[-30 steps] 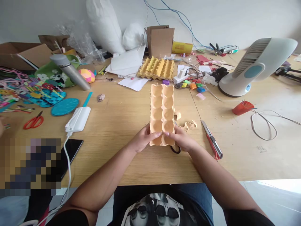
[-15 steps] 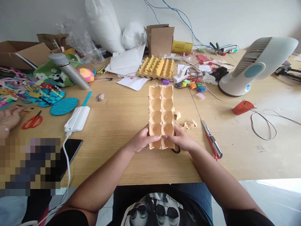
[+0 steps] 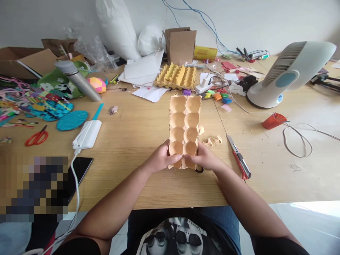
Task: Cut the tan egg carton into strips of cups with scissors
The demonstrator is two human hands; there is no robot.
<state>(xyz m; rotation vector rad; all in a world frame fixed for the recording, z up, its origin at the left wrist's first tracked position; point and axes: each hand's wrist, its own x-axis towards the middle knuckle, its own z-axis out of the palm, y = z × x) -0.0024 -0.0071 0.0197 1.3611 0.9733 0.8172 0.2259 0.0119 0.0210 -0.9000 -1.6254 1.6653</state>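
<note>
A tan egg carton point(image 3: 184, 124) with two columns of cups is held in front of me, its far end tilted up toward me. My left hand point(image 3: 162, 156) grips its near left edge, thumb laid over the cups. On the near right edge, my right hand point(image 3: 205, 156) holds it the same way, and the two thumbs almost meet at the middle ridge. Part of a black loop point(image 3: 199, 169), perhaps a scissors handle, peeks out under the carton by my right hand. Torn carton scraps point(image 3: 213, 141) lie to the right.
A red utility knife point(image 3: 240, 159) lies right of my right hand. Farther back are a yellow egg tray point(image 3: 176, 76), a white fan point(image 3: 287, 74) and an orange cup point(image 3: 274, 120). To the left are a power bank point(image 3: 89, 134), red-handled scissors point(image 3: 37, 137) and a phone point(image 3: 79, 175).
The carton's far end has tilted up and shifted slightly right, while both hands keep their hold. Another person's hand at the far left has gone from view.
</note>
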